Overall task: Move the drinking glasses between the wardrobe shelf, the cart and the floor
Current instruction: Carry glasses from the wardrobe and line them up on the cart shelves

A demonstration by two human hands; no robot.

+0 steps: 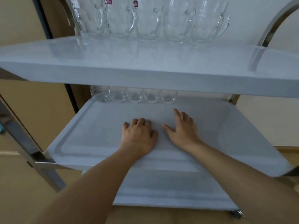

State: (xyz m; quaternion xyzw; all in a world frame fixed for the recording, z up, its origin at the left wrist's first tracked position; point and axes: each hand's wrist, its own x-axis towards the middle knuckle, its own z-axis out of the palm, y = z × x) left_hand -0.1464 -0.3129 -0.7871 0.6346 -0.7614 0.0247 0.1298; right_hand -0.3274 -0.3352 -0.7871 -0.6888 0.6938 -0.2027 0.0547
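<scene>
Both hands are empty over the cart's middle shelf [90, 143], left hand [139, 135] loosely curled, right hand [182, 131] spread, so I'd reach under the top shelf [145, 62] and take the back-row tumblers [134, 95] singly, low down.

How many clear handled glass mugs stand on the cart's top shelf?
5, in one row along the back of the white top shelf: at. Their tops are cut off; more may be hidden.
</scene>
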